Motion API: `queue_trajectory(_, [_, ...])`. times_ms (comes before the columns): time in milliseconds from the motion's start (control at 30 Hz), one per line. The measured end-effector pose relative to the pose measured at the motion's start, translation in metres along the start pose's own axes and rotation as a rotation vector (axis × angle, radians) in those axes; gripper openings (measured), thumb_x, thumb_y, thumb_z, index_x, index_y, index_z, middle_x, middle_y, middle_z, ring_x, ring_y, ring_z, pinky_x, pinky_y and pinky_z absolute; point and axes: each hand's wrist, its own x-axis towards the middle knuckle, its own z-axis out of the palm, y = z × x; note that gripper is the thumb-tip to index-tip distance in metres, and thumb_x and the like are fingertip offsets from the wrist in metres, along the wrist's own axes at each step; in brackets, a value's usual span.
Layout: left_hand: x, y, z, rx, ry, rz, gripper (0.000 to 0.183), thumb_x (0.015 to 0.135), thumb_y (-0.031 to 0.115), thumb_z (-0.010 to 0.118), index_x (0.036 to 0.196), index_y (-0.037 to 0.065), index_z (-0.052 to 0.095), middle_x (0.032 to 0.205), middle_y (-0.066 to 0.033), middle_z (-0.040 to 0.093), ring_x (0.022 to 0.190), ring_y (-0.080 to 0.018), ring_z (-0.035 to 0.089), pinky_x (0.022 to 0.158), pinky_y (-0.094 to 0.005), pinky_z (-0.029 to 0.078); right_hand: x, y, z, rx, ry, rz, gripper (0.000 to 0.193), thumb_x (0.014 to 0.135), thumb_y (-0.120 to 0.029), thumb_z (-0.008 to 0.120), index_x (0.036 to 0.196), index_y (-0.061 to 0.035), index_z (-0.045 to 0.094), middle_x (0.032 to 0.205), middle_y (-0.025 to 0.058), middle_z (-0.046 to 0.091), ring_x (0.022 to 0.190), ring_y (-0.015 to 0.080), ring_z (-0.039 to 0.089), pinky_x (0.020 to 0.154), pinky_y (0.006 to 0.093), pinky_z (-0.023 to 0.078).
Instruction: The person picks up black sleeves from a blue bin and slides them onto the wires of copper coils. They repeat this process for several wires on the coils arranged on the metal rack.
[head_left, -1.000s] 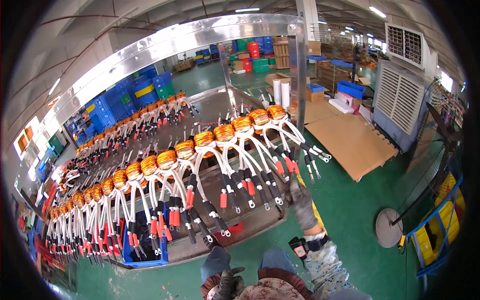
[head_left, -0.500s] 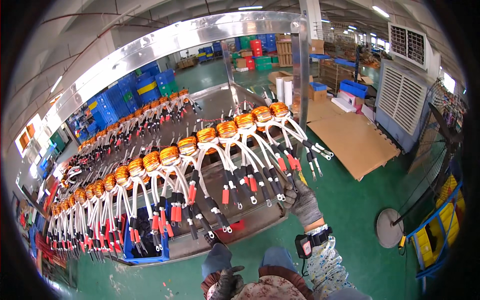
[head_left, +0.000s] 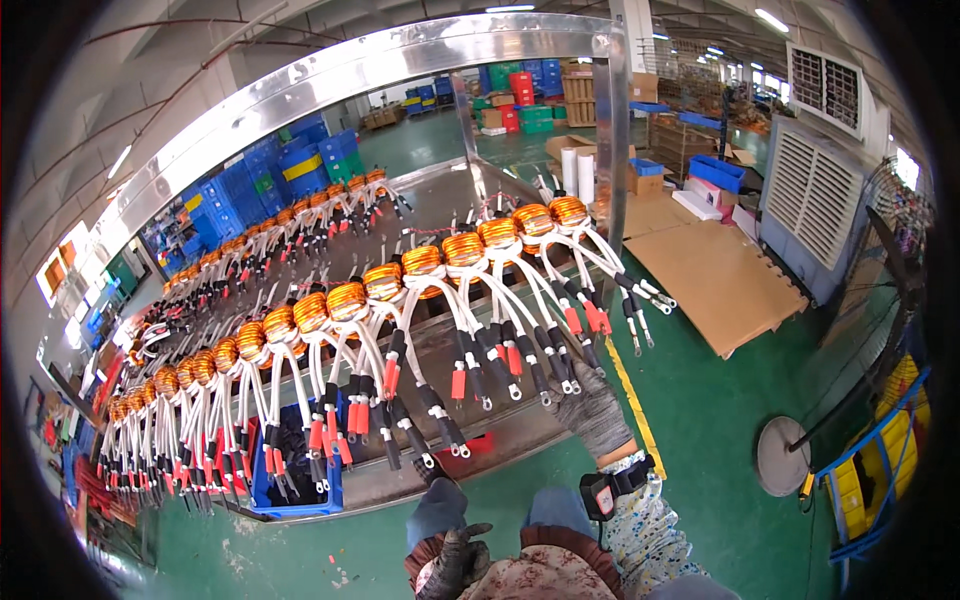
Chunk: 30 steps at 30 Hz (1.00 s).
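My right hand (head_left: 592, 412), in a grey knitted glove, is closed at the near right corner of a metal rack. Its fingertips lie among black-sleeved cable leads (head_left: 556, 352) with ring terminals, which partly cover them; what they grip cannot be made out. Above hang copper-wound coils (head_left: 463, 249) in a long row, their white leads drooping over the rack's near edge, with red and black sleeves. Low in front of my body, my left hand (head_left: 455, 562) wears a dark glove, thumb held apart from the fingers, with nothing visible in it.
The metal rack frame (head_left: 610, 140) rises over the coils, and a second coil row (head_left: 285, 215) lies farther back. A blue bin (head_left: 330, 500) sits below the leads. To the right are flat cardboard (head_left: 715, 280), an air cooler (head_left: 815, 200) and a stand fan (head_left: 782, 455).
My right hand has shifted slightly left and down against the leads, uncovering more of a yellow floor line. The left hand's thumb sticks out more. The whole view has moved slightly.
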Motion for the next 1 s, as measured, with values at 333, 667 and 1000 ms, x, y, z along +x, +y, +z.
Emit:
queue_trajectory(333, [-0.023, -0.002, -0.012, -0.246, -0.025, -0.459, 0.072, 0.088, 0.061, 0.028, 0.123, -0.001, 0.041, 0.069, -0.0021, 0.05, 0.049, -0.0076, 0.038, 0.043, -0.0193, 0.029, -0.006, 0.01, -0.052, -0.016, 0.165, 0.103, 0.017, 0.089, -0.027, 0.051, 0.098, -0.0125, 0.054, 0.084, 0.0017, 0.059, 0.077, 0.0173, 0.057, 0.066, 0.0344, 0.044])
queue_trajectory(667, [-0.018, -0.011, -0.02, -0.497, -0.024, -0.625, 0.064, 0.091, 0.056, 0.027, 0.13, 0.007, 0.037, 0.095, -0.0037, 0.057, 0.068, -0.0087, 0.051, 0.052, -0.0199, 0.039, -0.117, 0.12, 0.014, -1.755, -0.671, -0.043, 0.024, 0.072, -0.021, 0.063, 0.09, -0.0051, 0.059, 0.095, 0.0088, 0.058, 0.095, 0.026, 0.053, 0.086, 0.0388, 0.041])
queue_trajectory(1000, [-0.04, -0.031, -0.029, -0.378, 0.062, -0.721, 0.055, 0.093, 0.048, 0.034, 0.126, 0.005, 0.043, 0.105, -0.0029, 0.057, 0.086, -0.0095, 0.054, 0.072, -0.0205, 0.044, -0.126, 0.132, 0.019, -1.924, -0.961, 0.024, 0.033, 0.066, -0.026, 0.062, 0.093, -0.0071, 0.06, 0.101, 0.0109, 0.053, 0.103, 0.0293, 0.045, 0.091, 0.0409, 0.038])
